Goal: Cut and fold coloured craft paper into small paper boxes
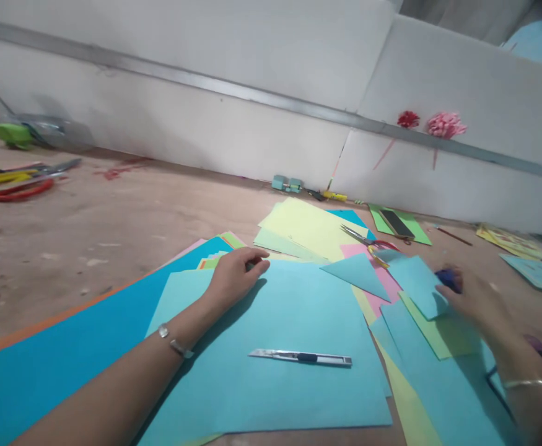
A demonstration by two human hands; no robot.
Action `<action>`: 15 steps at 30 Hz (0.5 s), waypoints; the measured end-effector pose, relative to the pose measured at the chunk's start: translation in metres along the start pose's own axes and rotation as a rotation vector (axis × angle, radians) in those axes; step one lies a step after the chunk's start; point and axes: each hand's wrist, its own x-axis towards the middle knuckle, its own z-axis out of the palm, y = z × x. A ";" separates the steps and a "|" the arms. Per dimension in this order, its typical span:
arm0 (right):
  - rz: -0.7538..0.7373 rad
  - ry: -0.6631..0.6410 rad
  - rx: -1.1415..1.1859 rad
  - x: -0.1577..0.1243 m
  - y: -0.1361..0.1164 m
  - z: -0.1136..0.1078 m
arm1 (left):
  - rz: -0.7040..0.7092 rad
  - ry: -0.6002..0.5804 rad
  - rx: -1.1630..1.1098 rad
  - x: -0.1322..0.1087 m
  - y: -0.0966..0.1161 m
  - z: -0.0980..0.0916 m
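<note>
Head view: the left hand (236, 272) lies over the far edge of a large light-blue sheet (289, 310), fingers loosely bent, thumb parted from the forefinger; whether it presses on the paper, I cannot tell. The right hand (472, 297) pinches a small dark-blue object (447, 280) (too blurred to name) at the right edge of a smaller light-blue piece (414, 285). Which way that object points is unclear. Nearer the body than both hands, and between them, a cutter knife (305, 358) lies on the large sheet, long axis crosswise, blade tip towards the left forearm. That sheet's right edge stops short of the right hand; its near edge runs roughly crosswise. Between the hands, a light-blue triangle (361, 275) overlaps the sheet's far right corner. Beyond the triangle, scissors (352, 233) aim their tips away and leftwards. Room to move shows left of the left hand, over desk (135, 210) beyond the darker blue sheet (89, 347); a white wall (196, 118) bounds reach beyond both hands.
</note>
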 end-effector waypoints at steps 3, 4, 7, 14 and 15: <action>-0.081 -0.037 -0.087 -0.001 -0.008 0.005 | 0.118 -0.137 0.044 -0.002 0.002 0.001; -0.132 -0.079 -0.083 0.000 -0.015 0.008 | 0.169 -0.190 0.075 -0.003 0.003 0.001; -0.326 -0.238 -0.025 0.002 -0.044 0.020 | 0.284 -0.303 0.164 -0.005 0.004 0.001; -0.547 -0.353 -0.047 0.007 -0.126 0.045 | 0.294 -0.348 0.214 -0.006 0.004 -0.001; -0.560 -0.370 -0.067 0.009 -0.138 0.050 | 0.295 -0.348 0.215 -0.006 0.005 -0.001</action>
